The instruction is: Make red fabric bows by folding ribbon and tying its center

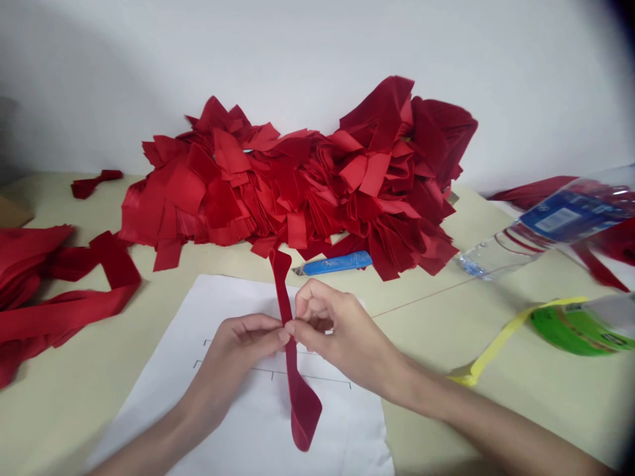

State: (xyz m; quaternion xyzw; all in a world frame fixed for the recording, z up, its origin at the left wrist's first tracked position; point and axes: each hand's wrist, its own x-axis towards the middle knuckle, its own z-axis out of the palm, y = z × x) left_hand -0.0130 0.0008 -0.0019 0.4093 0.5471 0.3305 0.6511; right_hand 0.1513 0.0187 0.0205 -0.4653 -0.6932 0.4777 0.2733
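A looped dark red velvet ribbon (305, 403) stands upright over a white sheet of paper, pinched narrow at its middle. My left hand (243, 344) is closed on that middle, thumb and fingers pressed together. Touching the same spot from the right, my right hand (332, 320) has its fingers curled in a pinch. A thin reddish thread (421, 297) runs from my right hand toward the plastic bottle; its end is hidden by my fingers. Black ruled lines mark the paper (238, 423) beneath.
A large heap of red ribbon pieces (297, 178) lies against the wall, with a blue utility knife (337, 263) before it. Long red ribbon (69, 311) spreads at left. On the right are a plastic bottle (560, 218), green tape roll (570, 334) and yellow strip (503, 340).
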